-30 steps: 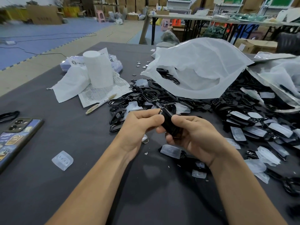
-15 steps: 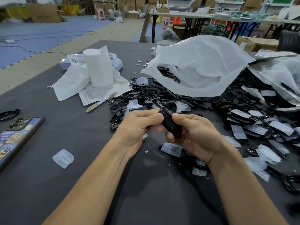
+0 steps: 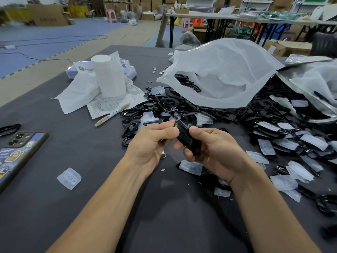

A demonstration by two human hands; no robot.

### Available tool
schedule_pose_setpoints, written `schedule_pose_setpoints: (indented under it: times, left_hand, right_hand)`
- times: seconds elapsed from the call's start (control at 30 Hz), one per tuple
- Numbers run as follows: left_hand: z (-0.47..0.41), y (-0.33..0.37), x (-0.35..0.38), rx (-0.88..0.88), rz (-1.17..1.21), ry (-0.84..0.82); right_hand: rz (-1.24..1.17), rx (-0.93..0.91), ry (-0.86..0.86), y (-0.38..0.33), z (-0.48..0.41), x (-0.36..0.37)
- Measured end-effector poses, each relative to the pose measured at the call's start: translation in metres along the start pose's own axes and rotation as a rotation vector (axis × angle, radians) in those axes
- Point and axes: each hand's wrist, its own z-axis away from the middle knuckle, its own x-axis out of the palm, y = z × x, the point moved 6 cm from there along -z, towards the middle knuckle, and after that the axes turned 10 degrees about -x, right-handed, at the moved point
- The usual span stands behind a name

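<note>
1. The black plastic part (image 3: 185, 136) is held off the dark table (image 3: 91, 207), between both hands.
2. Its long axis slants: the far end tips up and slightly left, and the near end sinks into the right palm.
3. The right hand (image 3: 215, 152) wraps the part from the right, thumb on top and fingers curled beneath.
4. The left hand (image 3: 151, 141), on the part's left, pinches its upper end between thumb and forefinger.
5. The right hand looks like the holder and the left the working hand. Any push or snap would probably run along that slant.
6. Beyond the part lie a heap of black frames (image 3: 164, 105) and a white plastic bag (image 3: 222, 73).
7. A clear moulded pad (image 3: 190, 167) lies on the table just nearer than the part. A phone (image 3: 18, 152) lies well to its left.
8. Nothing stands between the hands.
</note>
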Motion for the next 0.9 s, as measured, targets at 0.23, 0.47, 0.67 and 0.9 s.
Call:
schedule_pose_setpoints:
  times: [0.23,0.47,0.67,0.9]
  left_hand:
    - [-0.004,-0.005,-0.006,-0.039,0.027,0.112]
    - [-0.005,-0.006,-0.008,-0.054,0.045,0.097]
    - [-0.004,-0.003,-0.007,-0.020,0.056,0.125]
    - [0.001,0.007,-0.031,0.130,-0.263,0.464]
  right_hand:
    - [0.150,-0.139,0.191,-0.005,-0.005,-0.011]
    - [0.131,-0.171,0.223,-0.010,-0.002,-0.009]
    - [0.130,-0.126,0.212,-0.012,-0.001,-0.009]
    - [0.933,-0.303,0.611,-0.065,0.021,-0.088]
